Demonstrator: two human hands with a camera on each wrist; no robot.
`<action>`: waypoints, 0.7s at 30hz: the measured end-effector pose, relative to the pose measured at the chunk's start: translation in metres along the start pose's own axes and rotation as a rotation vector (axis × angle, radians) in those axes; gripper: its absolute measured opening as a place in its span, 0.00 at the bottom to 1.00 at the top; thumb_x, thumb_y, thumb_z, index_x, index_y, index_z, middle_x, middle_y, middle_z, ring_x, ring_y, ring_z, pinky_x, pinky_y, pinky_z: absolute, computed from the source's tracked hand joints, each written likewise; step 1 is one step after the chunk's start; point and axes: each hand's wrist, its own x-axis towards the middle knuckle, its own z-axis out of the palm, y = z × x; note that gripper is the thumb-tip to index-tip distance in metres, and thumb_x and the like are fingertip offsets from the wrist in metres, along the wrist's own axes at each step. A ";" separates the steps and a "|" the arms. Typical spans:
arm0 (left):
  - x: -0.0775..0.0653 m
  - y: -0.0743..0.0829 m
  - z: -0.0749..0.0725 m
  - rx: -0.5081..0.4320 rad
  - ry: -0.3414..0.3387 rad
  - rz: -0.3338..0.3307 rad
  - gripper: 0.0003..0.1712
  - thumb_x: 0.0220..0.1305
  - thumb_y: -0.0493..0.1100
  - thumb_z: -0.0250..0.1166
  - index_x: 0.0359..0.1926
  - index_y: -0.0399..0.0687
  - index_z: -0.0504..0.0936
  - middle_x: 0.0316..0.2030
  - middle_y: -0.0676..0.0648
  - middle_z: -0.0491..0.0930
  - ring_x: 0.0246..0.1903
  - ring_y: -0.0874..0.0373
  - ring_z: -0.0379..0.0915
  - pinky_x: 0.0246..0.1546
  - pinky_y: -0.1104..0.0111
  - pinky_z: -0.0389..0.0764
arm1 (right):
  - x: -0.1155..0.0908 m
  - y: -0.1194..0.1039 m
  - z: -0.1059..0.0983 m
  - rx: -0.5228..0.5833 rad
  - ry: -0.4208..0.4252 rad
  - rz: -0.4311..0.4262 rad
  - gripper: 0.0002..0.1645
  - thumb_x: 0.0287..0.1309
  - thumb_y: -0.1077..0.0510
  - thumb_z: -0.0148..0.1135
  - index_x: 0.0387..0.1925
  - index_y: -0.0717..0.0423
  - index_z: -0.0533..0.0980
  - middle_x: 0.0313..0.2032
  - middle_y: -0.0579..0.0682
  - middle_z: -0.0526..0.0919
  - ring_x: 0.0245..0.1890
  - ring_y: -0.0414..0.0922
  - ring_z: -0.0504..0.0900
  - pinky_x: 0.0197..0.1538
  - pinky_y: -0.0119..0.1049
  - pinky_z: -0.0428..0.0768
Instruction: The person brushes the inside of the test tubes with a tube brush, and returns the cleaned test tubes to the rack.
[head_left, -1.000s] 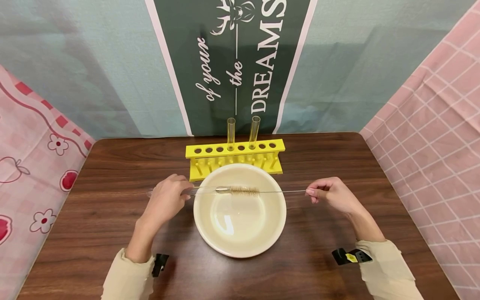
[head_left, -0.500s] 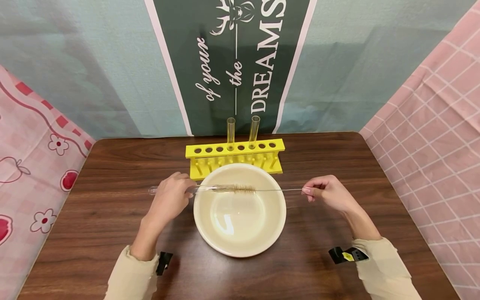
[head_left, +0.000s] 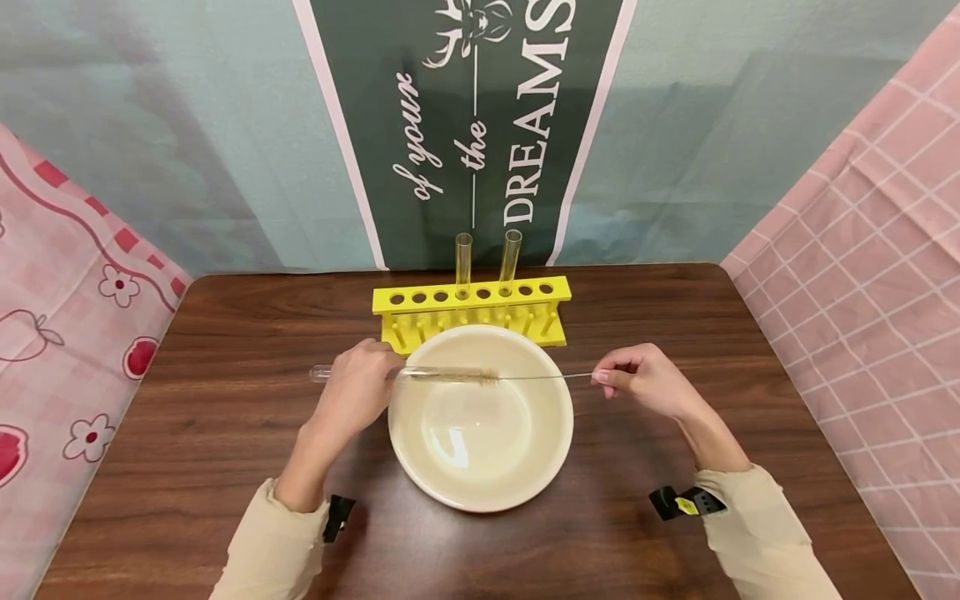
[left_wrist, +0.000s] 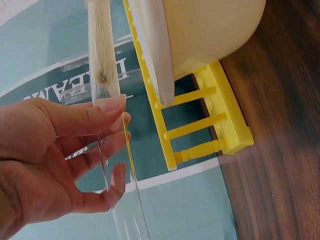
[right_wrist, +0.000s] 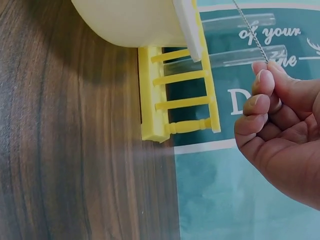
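Left fingers grip clear tube partly over bowl; right fingers pinch brush wire, bristles mostly inside tube.

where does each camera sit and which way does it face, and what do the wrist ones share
Head: worn on the head, facing forward and down at the bowl and yellow rack; left hand, right hand and sleeves show.
Left wrist: on that wrist, facing the clear tube with brush bristles in it; only the left hand shows.
Right wrist: on that wrist, facing the twisted wire; only the right hand, pinching it, shows.
Shared: both wrist views show part of the bowl, the yellow rack and the lettered cloth.
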 end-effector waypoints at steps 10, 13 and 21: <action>0.004 0.005 0.001 0.022 0.038 0.012 0.14 0.41 0.21 0.57 0.19 0.42 0.81 0.19 0.48 0.75 0.21 0.53 0.66 0.19 0.61 0.69 | 0.009 -0.010 0.004 -0.041 -0.030 0.013 0.04 0.54 0.66 0.60 0.26 0.62 0.79 0.17 0.50 0.76 0.20 0.44 0.72 0.20 0.30 0.66; 0.005 0.009 0.000 0.017 0.021 0.003 0.13 0.41 0.21 0.59 0.19 0.42 0.81 0.19 0.48 0.75 0.23 0.52 0.69 0.22 0.60 0.71 | 0.012 -0.013 0.007 -0.031 -0.035 0.016 0.04 0.54 0.66 0.60 0.25 0.63 0.79 0.17 0.50 0.75 0.20 0.44 0.72 0.20 0.30 0.66; 0.016 0.030 0.006 -0.006 -0.083 0.041 0.14 0.41 0.21 0.61 0.19 0.44 0.80 0.19 0.50 0.75 0.25 0.53 0.71 0.24 0.61 0.73 | 0.024 -0.025 0.029 0.012 -0.134 -0.025 0.04 0.53 0.69 0.60 0.26 0.65 0.79 0.17 0.51 0.75 0.21 0.47 0.73 0.25 0.32 0.74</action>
